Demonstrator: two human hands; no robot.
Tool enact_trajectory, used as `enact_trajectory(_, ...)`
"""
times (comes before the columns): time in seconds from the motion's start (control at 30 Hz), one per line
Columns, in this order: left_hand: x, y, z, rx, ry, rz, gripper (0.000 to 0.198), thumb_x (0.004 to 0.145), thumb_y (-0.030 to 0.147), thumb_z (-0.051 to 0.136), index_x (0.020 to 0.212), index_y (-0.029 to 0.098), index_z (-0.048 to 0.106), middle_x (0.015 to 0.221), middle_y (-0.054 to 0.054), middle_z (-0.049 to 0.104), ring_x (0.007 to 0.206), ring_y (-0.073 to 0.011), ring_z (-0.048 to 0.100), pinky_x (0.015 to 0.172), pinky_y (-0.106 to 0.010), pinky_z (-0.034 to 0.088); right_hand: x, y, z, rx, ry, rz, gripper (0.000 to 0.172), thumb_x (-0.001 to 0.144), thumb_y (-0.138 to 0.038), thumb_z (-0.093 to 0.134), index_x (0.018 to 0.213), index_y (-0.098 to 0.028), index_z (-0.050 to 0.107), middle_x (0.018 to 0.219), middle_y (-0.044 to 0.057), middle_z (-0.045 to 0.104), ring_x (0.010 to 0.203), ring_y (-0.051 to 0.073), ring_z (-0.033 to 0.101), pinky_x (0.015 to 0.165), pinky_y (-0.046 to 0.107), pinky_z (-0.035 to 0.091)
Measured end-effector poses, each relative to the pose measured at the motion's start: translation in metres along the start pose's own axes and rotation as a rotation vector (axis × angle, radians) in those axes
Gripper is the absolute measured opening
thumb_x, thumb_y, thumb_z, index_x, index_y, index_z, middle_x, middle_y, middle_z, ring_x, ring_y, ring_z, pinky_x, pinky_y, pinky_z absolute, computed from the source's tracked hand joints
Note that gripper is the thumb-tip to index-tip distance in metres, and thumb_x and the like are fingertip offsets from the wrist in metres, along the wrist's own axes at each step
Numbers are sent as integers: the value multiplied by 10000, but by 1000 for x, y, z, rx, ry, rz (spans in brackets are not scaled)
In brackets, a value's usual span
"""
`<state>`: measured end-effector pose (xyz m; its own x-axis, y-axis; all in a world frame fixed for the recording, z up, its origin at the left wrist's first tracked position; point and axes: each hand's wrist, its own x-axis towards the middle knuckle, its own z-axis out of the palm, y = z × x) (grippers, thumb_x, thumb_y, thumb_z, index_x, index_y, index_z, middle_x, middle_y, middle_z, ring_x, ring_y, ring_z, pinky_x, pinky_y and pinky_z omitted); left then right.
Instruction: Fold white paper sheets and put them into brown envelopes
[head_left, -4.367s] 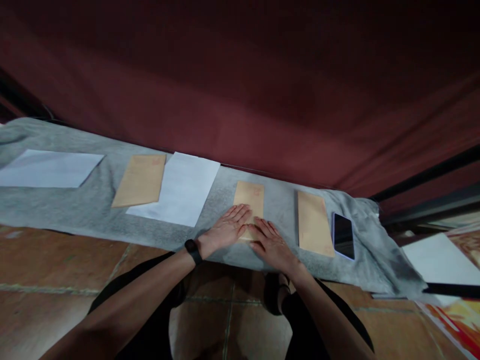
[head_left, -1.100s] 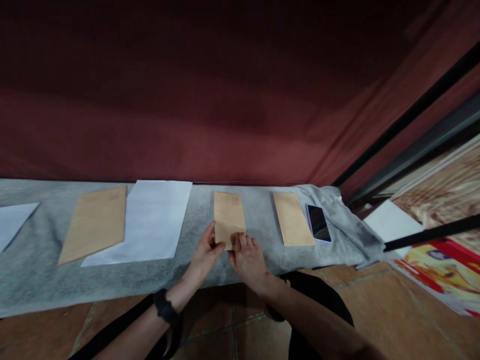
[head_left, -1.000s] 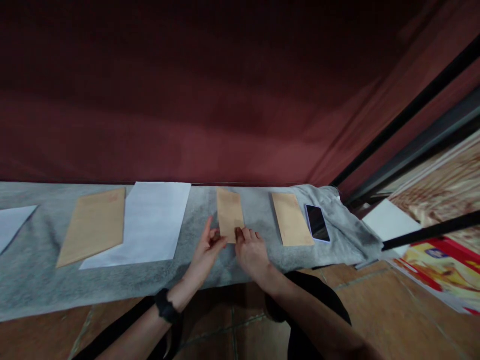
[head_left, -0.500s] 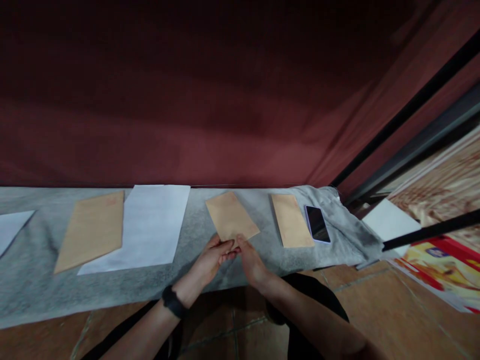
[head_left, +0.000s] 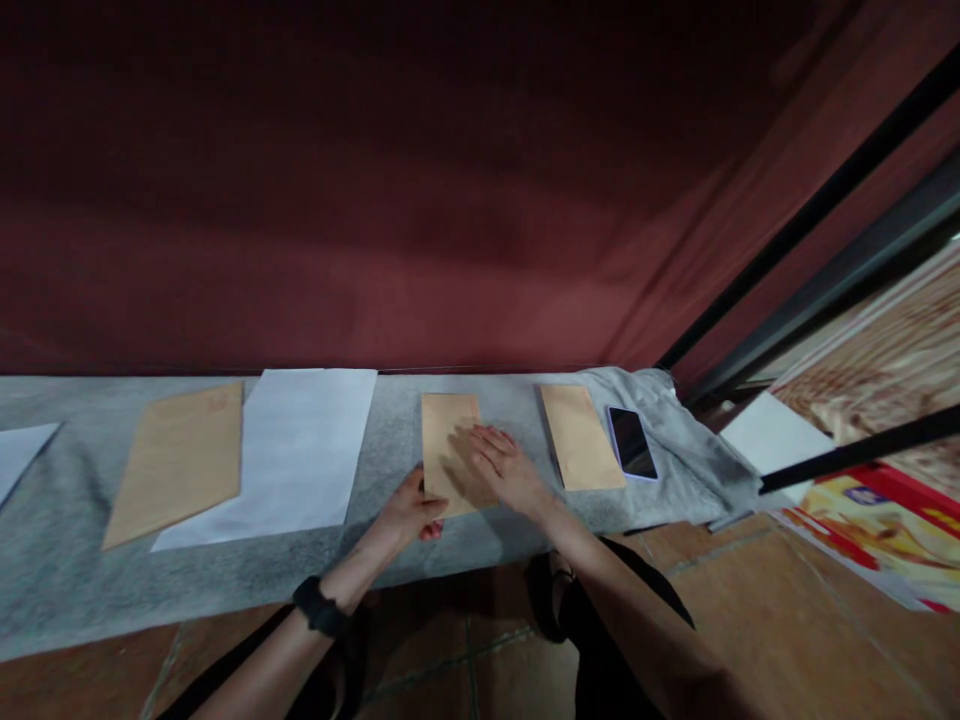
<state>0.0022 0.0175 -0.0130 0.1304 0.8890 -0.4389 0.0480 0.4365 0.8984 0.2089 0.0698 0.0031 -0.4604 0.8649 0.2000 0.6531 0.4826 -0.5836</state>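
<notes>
A brown envelope [head_left: 448, 440] lies upright in front of me on the grey cloth [head_left: 397, 440]. My left hand [head_left: 409, 512], with a dark band on its wrist, pinches the envelope's lower left corner between thumb and fingers. My right hand [head_left: 510, 472] is flat with its fingers stretched out over the envelope's right side; whether it presses on the paper is hard to tell. To the right lie another brown envelope [head_left: 583, 438] and a phone [head_left: 632, 443] with a dark screen. Further left, a larger brown envelope [head_left: 180, 460] overlaps white paper [head_left: 311, 450].
Another white sheet [head_left: 21, 452] sits at the far left edge. A dark red fabric wall [head_left: 450, 310] rises behind the cloth. Black bars [head_left: 862, 450] cross the right side, near a white board [head_left: 776, 440] and a red and yellow box [head_left: 885, 530]. Below is a tiled floor [head_left: 750, 610].
The middle envelope has turned from slanted to nearly straight. My right hand has left its lower edge and moved up and right over it, opening flat. My left hand has shifted slightly left.
</notes>
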Motion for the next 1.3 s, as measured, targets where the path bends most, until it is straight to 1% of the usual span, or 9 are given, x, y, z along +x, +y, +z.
enact_trajectory(0.13,0,-1,-4,201,118,-13,413,696,350,776,993,246,508,531,99,554,393,-128,512,436,-219,359,11,15,26,-328,-78,-58,530,1076,-409,368,1563,-204,402,1624,73,387,1516,218,341,1254,474,279)
enact_trajectory(0.3,-11,13,-8,894,333,96,249,820,344,672,1010,215,576,725,-36,688,676,-254,695,617,-319,485,27,27,35,-391,-57,-8,565,1089,-431,329,1585,-161,353,1632,104,360,1510,233,354,1264,475,245)
enact_trajectory(0.43,-13,12,0,1211,383,436,284,956,316,497,1161,168,626,1073,-162,729,1009,-313,703,860,-445,540,44,31,37,-400,-31,39,577,1093,-447,317,1586,-148,347,1640,108,338,1511,250,351,1260,481,243)
enact_trajectory(0.63,-9,-22,19,1302,116,859,533,998,379,482,1499,197,464,1578,-137,471,1473,-293,409,1180,-530,365,50,32,40,-409,-14,58,581,1099,-438,303,1586,-123,335,1641,126,331,1524,251,322,1267,486,211)
enact_trajectory(0.83,-14,-21,15,1326,-55,754,607,993,541,489,1566,396,351,1678,-21,313,1557,-302,243,1237,-601,238,33,39,41,-378,-60,-67,591,1097,-448,272,1608,-152,293,1657,98,295,1545,222,268,1290,459,163)
enact_trajectory(0.97,-8,-5,2,1200,-171,735,487,1006,434,503,1492,402,483,1624,11,419,1524,-260,330,1237,-543,290,15,40,38,-345,-95,-142,597,1096,-454,289,1617,-162,268,1663,89,280,1547,217,261,1289,465,179)
enact_trajectory(1.07,0,6,-5,1014,-74,719,390,1039,329,390,1295,279,680,1361,-40,684,1278,-198,609,1118,-399,472,0,35,36,-312,-115,-179,598,1093,-452,325,1618,-170,268,1657,95,296,1540,226,285,1291,479,173)
enact_trajectory(1.17,9,8,-7,934,128,671,424,1049,336,330,1157,197,716,1175,-81,744,1082,-187,694,971,-343,560,-17,28,33,-272,-132,-216,589,1087,-435,369,1619,-203,267,1651,87,322,1533,230,304,1293,488,168)
enact_trajectory(1.3,28,-5,-7,1085,249,751,495,1054,422,330,1406,167,568,1498,-124,562,1395,-233,513,1163,-428,435,-36,19,27,-214,-171,-270,561,1080,-396,415,1596,-194,329,1632,94,374,1522,230,330,1292,463,188)
